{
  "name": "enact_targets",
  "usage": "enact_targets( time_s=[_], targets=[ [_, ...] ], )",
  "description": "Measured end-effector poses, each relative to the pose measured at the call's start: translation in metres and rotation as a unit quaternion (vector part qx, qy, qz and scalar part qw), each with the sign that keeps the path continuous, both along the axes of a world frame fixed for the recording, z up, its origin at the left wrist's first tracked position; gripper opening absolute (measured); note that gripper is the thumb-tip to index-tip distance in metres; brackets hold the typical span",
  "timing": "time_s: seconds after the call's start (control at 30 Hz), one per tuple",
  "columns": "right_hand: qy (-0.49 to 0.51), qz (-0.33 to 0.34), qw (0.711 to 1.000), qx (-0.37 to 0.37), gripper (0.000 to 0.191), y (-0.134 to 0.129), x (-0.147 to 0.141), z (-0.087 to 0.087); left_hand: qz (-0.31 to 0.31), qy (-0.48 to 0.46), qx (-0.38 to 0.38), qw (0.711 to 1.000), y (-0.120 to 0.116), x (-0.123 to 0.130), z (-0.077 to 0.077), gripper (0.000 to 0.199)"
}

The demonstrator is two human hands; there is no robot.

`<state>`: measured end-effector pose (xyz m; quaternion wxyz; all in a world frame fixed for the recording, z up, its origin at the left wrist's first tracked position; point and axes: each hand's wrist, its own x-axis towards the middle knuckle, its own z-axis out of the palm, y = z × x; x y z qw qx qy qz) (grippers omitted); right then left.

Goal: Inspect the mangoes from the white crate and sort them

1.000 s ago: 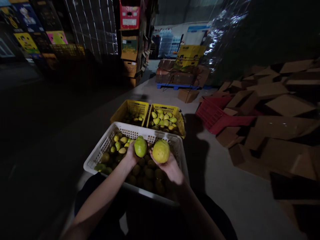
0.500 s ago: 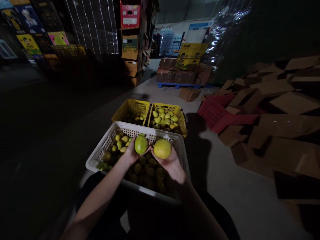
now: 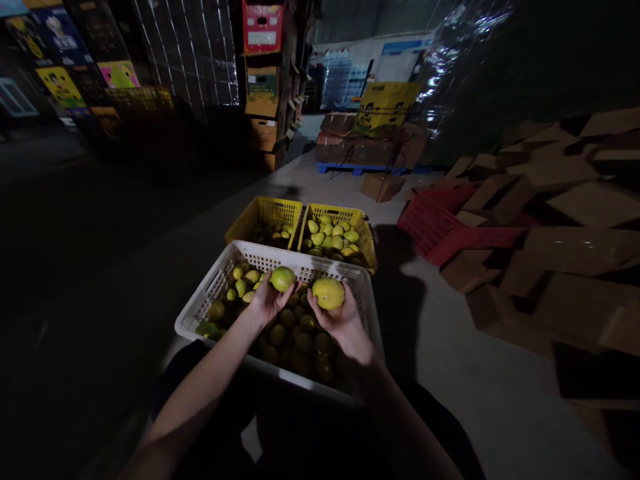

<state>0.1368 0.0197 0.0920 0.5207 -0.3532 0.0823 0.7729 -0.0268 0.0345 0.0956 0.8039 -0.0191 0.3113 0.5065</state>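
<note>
My left hand [image 3: 268,301] holds a greenish lemon [image 3: 283,279] in its curled fingers, over the white crate [image 3: 204,293]. To its right, my right hand [image 3: 345,325] cradles a larger, yellower lemon [image 3: 329,293] from below. The two hands are slightly apart. Beneath them, the white crate contains many lemons [image 3: 287,319], from yellow to green; those near me lie in dark shadow. My forearms cover part of the crate's near side.
Behind the white crate stand two yellow crates; the left one [image 3: 245,217] holds few visible lemons, the right one [image 3: 370,247] many. A red crate [image 3: 435,227] and piled cardboard boxes [image 3: 565,280] lie on the right. Farther back is a blue pallet [image 3: 357,169] with boxes.
Both lemons have turned a little in my hands, the left one now showing its side. My hands have drawn slightly apart. The whole view has shifted slightly.
</note>
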Motion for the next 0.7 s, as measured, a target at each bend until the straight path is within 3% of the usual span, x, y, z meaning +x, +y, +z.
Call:
enact_targets(
  time_s=[0.17, 0.33, 0.4, 0.47, 0.53, 0.6, 0.7],
  targets=[
    [0.024, 0.022, 0.999, 0.000, 0.034, -0.001, 0.003, 0.001, -0.002, 0.049, 0.046, 0.998, 0.001, 0.000, -0.004, 0.036],
    [-0.111, 0.002, 0.985, 0.132, 0.019, 0.000, -0.003, -0.004, 0.034, 0.180, 0.150, 0.972, -0.002, 0.003, -0.014, 0.052],
    [-0.233, -0.058, 0.946, 0.219, 0.038, -0.001, -0.007, -0.003, 0.075, 0.246, 0.224, 0.940, -0.004, 0.005, -0.014, 0.057],
    [-0.356, -0.138, 0.872, 0.307, 0.058, -0.002, -0.010, -0.001, 0.115, 0.290, 0.293, 0.904, -0.007, 0.005, -0.011, 0.060],
    [-0.431, -0.182, 0.806, 0.363, 0.064, -0.003, -0.011, 0.001, 0.139, 0.307, 0.327, 0.883, -0.008, 0.004, -0.007, 0.060],
    [-0.465, -0.185, 0.773, 0.390, 0.063, -0.004, -0.011, 0.001, 0.147, 0.295, 0.321, 0.888, -0.009, 0.002, -0.005, 0.055],
    [-0.492, -0.175, 0.747, 0.411, 0.063, -0.006, -0.010, 0.000, 0.149, 0.258, 0.294, 0.908, -0.010, -0.001, -0.004, 0.045]
  ],
)
